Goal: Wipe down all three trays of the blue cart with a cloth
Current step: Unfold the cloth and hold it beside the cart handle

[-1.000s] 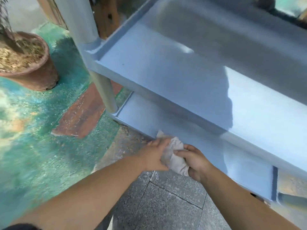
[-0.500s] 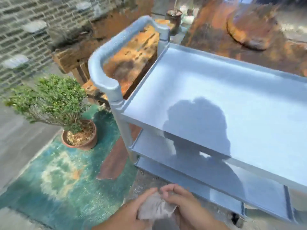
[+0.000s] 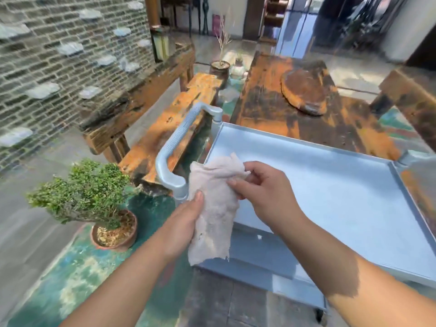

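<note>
A potted shrub [image 3: 82,197] in a terracotta pot stands on the green-painted floor at far left, just beside the near left corner of the blue cart. It is close enough that a wide elbow swing or a nudged cart could clip its branches.

Next comes the cart's ribbed handle [image 3: 175,147], curving down to the corner post. The cloth [image 3: 213,215] hangs in the air in front of that post, touching no tray. The left hand [image 3: 182,223] grips its lower part, thumb pressed on the front and the other fingers hidden behind. The right hand [image 3: 264,187] pinches the upper edge between thumb and curled fingers. The cloth looks to be getting spread or refolded. Its lower half carries dark specks, so pressing that face down could smear dirt across a tray rather than lift it.

To the right, the top tray [image 3: 330,190] lies in bright sun and bare, with a raised lip around it. Grit pushed towards that lip will likely pack into the corners unless it is swept out. Below the near edge, the middle tray [image 3: 266,258] shows only as a shaded strip, and the lowest tray is hardly in view. A loose corner of cloth could snag on the handle, and a firm wipe might roll the cart away.
</note>
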Motion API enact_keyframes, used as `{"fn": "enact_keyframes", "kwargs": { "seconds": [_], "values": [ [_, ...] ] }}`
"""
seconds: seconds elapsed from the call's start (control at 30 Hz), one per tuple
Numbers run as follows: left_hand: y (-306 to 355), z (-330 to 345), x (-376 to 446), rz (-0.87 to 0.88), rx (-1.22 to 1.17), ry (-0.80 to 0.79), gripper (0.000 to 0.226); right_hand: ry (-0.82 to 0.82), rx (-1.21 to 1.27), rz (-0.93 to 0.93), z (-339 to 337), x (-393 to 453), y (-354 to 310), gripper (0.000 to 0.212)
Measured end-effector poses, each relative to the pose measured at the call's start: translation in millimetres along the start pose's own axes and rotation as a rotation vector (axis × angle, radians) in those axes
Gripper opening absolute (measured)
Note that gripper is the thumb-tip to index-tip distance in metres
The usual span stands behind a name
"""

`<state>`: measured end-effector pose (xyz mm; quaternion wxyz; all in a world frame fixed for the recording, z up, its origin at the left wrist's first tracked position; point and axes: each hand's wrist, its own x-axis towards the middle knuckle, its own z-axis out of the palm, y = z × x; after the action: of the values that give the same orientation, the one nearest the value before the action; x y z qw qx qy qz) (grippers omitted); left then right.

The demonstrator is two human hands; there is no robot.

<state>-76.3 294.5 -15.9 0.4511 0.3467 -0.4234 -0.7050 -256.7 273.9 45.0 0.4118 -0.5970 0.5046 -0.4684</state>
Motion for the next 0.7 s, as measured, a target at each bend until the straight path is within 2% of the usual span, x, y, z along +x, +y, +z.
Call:
{"fn": "enact_keyframes", "kwargs": {
  "seconds": [0.07,0.17,0.27,0.33,0.4,0.5,0.57,0.67,0.7],
  "values": [
    [27,-3,9,0.056,-0.104,-0.101,0.074,0.037,-0.056,-0.081,5,11,-14,0.019],
    [61,-11,19,0.083,-0.239,-0.281,0.074,0.007,-0.024,-0.131,16,23,-27,0.027],
    [80,-27,36,0.081,-0.143,-0.306,0.072,0.060,-0.048,-0.121,26,34,-31,0.032],
    [88,-34,47,0.083,-0.098,-0.301,0.055,0.124,-0.042,-0.138,30,42,-32,0.025],
    [96,-37,60,0.053,-0.003,-0.186,0.044,0.173,-0.052,-0.162,32,52,-32,0.023],
    [106,-35,78,0.004,0.130,-0.046,0.041,0.164,-0.100,-0.215,32,71,-31,0.021],
    [114,-34,87,0.013,0.101,0.004,0.034,0.195,-0.077,-0.253,28,84,-29,0.026],
    [124,-37,104,0.101,-0.004,0.172,0.009,0.272,0.016,-0.300,12,111,-23,0.025],
    [125,-39,109,0.128,-0.018,0.260,0.013,0.272,0.020,-0.302,6,121,-19,0.021]
  ]
}}
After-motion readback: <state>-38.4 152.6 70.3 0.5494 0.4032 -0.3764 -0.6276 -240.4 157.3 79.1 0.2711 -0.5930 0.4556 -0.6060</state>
